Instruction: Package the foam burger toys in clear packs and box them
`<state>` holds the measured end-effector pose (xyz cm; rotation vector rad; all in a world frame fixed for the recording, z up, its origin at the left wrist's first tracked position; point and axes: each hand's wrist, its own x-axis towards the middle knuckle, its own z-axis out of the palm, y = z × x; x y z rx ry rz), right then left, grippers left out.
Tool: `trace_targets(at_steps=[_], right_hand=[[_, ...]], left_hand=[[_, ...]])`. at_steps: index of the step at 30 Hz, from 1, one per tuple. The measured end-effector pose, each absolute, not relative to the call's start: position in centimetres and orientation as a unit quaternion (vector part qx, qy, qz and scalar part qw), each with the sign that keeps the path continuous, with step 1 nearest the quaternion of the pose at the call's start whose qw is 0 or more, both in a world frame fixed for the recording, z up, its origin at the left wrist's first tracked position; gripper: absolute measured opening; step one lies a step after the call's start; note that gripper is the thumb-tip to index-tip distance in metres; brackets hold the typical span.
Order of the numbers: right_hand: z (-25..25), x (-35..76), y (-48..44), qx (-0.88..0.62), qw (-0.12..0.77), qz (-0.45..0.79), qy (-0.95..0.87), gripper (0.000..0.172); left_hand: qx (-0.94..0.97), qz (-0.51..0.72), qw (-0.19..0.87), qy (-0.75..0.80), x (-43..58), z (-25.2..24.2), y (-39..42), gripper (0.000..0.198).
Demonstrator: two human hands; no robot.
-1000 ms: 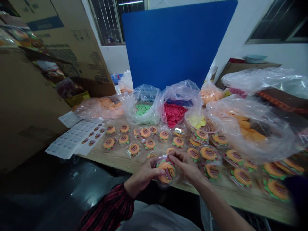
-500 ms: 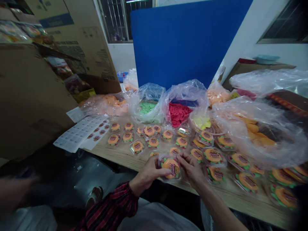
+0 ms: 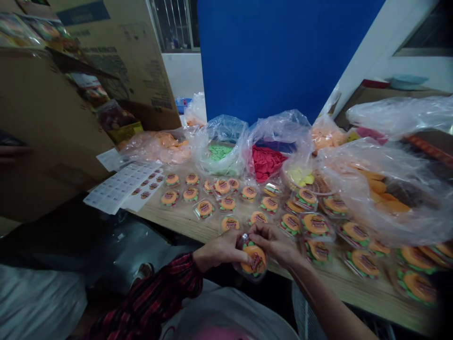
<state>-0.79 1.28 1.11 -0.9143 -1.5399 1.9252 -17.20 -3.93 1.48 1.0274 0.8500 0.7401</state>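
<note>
My left hand [image 3: 226,249] grips a clear plastic box with a toy burger [image 3: 254,259] inside, the thumb lying across its front. The burger has an orange bun with printed lettering and green and red layers. At the box's upper edge, the fingers of my right hand [image 3: 271,240] are pinched on the plastic; the fingertips are partly hidden. The box is tilted, just off the table's near edge. Many similar boxed burgers lie beyond my hands, among them one boxed burger [image 3: 230,223] and another boxed burger [image 3: 258,217] close by.
Along the back of the wooden table [image 3: 184,226] stand plastic bags of green pieces [image 3: 219,152], red pieces [image 3: 266,163] and orange pieces [image 3: 385,198]. A basket [image 3: 320,183] holds yellow pieces. Sticker sheets [image 3: 118,186] lie left, beside large cardboard boxes [image 3: 46,137].
The held box has come slightly lower and is turned more upright, with both hands still on it. The blurred hand at far left has moved up; my view has tilted down a little.
</note>
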Motion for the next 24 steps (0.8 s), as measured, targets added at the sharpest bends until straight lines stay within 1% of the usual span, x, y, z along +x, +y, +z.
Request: trace_targets(at_steps=[2,5,8,10,13,17,19,21,24], right_hand=[[0.8,-0.9,1.1,-0.347,0.279,0.717,-0.537,0.031],[0.5,-1.1,0.7,-0.366,0.341,0.722,-0.478,0.03],[0.1,-1.3,0.5,-0.387,0.412,0.72,-0.402,0.028],[-0.1,-1.2,0.6,-0.394,0.436,0.717,-0.374,0.027],[-0.2,-0.7,1.3,-0.381,0.411,0.712,-0.423,0.026],[0.4,0.5,2.5,-0.332,0.289,0.676,-0.591,0.025],[0.5,0.9,2.8,-0.317,0.24,0.654,-0.643,0.025],[0.1,1.1,2.8,-0.319,0.234,0.633,-0.665,0.026],[-0.7,1.1,2.5,-0.335,0.27,0.607,-0.669,0.028]], left_hand=[[0.459,0.347,0.715,0.396,-17.2,1.3,-3.8,0.03],[0.434,0.381,0.696,0.427,-17.0,1.0,-3.6,0.029],[0.396,0.424,0.682,0.445,-16.5,0.9,-3.7,0.039],[0.376,0.461,0.676,0.434,-16.2,0.9,-3.8,0.045],[0.374,0.466,0.681,0.423,-16.2,0.8,-4.0,0.044],[0.422,0.398,0.698,0.42,-16.9,0.5,-3.6,0.037],[0.447,0.37,0.691,0.43,-17.2,0.5,-3.3,0.034],[0.463,0.354,0.685,0.437,-17.5,0.5,-3.0,0.034],[0.466,0.366,0.667,0.452,-17.7,0.4,-2.8,0.037]])
